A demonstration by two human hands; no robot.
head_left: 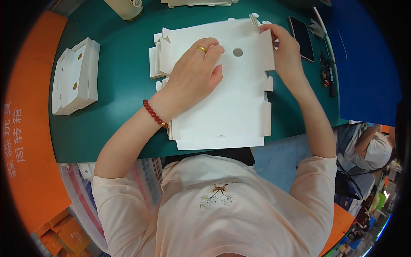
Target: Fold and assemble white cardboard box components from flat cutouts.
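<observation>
A partly folded white cardboard box blank (pixel 222 107) lies on the green table in front of me, with a round hole in its upper part and raised flaps along its sides. My left hand (pixel 192 66) rests on the blank's upper left area, its fingers bent and the thumb apart, with nothing held. At the upper right corner my right hand (pixel 284 47) is closed on an upright side flap; part of its fingers is hidden behind that flap. More white card layers show under the blank's left edge.
A folded white box (pixel 76 77) stands at the left of the green table (pixel 122 77). A phone (pixel 301 38), a black pen (pixel 332 81) and a cup (pixel 126 8) lie around the work. An orange bin (pixel 36 98) borders the left. Another person (pixel 370 147) sits at right.
</observation>
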